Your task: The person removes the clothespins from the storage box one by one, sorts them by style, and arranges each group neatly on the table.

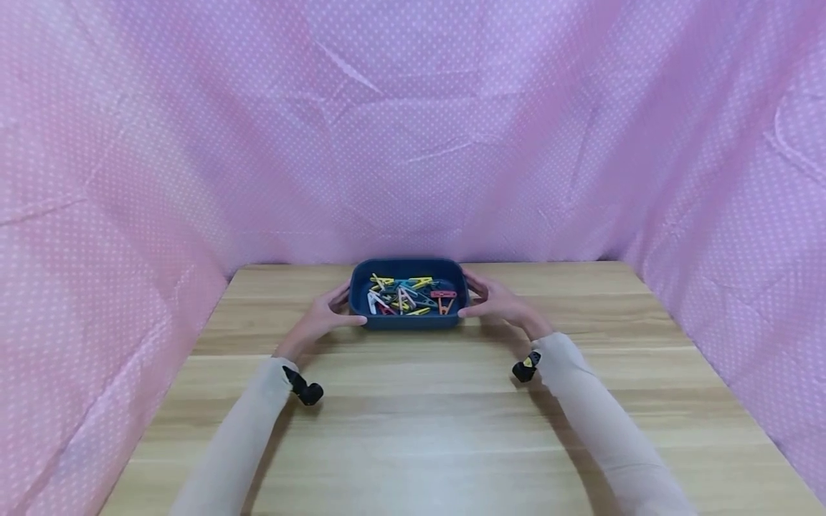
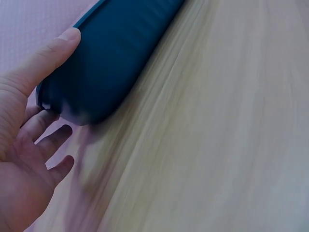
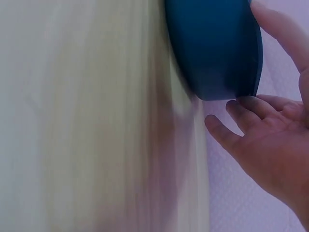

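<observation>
"Bin (image 1: 413,323), head view: where is it, and what might spoil things?"

"Near the far edge of the table (image 1: 413,416), between the left hand (image 1: 320,315) and the right hand (image 1: 498,301), a thumb at each near corner. The clips (image 1: 403,295) lie loose inside, so I'd say uneven lifting could tip it and slide them to one end. A shove backward might carry it past the edge."

"And the surroundings?"

"Pale wood with streaky grain (shiny toward the near side). Pink cloth (image 1: 413,165) with white dots, creased in places, hangs behind and along both sides."

"Left wrist view: how firm is that grip?"

"Partly closed on the bin's end: thumb (image 2: 60,48) on the rim (image 2: 90,13), upper fingers at the end wall, the lower two standing free. With so little contact, a smooth wall could slip, I'd judge. Wood runs below; whether the base rests on it, I can't tell."

"Right wrist view?"

"Much the same: a half-closed grip, thumb on the rim, some fingertips at the end wall, little finger (image 3: 223,131) apart. If this side slipped first, that end would probably drop. Wood shows blurred at one side, cloth at the other."
</observation>
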`<state>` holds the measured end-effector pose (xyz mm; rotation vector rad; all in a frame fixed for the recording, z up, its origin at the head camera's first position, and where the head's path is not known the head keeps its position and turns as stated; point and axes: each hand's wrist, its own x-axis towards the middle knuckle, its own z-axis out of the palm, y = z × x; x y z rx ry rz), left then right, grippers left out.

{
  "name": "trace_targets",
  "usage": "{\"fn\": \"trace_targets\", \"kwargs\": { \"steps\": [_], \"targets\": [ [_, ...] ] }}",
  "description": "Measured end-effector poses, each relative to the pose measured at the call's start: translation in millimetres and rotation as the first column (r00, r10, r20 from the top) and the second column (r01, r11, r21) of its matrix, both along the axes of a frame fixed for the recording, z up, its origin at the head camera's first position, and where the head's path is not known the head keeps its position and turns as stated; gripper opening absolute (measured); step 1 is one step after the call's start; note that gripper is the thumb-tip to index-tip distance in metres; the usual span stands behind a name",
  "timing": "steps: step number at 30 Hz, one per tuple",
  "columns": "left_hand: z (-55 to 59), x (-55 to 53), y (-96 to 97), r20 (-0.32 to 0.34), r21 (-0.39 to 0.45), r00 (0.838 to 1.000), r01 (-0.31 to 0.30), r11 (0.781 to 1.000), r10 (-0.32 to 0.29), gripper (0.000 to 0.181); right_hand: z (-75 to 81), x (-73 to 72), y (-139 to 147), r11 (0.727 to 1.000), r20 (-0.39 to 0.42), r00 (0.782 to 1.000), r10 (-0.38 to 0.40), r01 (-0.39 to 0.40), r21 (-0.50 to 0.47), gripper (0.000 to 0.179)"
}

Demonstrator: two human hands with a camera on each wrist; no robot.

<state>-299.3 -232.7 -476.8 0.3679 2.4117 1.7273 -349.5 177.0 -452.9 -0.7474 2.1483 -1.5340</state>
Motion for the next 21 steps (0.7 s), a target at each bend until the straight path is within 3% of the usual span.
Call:
{"fn": "trace_targets", "kwargs": {
  "steps": [8,12,21],
  "targets": [
    [1.8,8.5,-35.0,0.019,-0.05,1.0,-0.02,0.999,0.021,0.101,0.4,2.9,-33,0.998,-0.029,0.999,-0.015,0.017,0.058,0.102],
    [3.9,13.1,-53.0,0.013,-0.079,1.0,-0.016,0.997,0.017,0.1,-0.8,4.7,-50,0.999,-0.036,0.999,-0.006,0.008,0.04,0.102],
    [7.8,20.1,-76.6,0.028,-0.122,1.0,-0.002,0.993,0.005,0.101,-4.0,13.6,-73,0.999,-0.032,0.999,-0.014,0.016,0.044,0.104]
  ]
}}
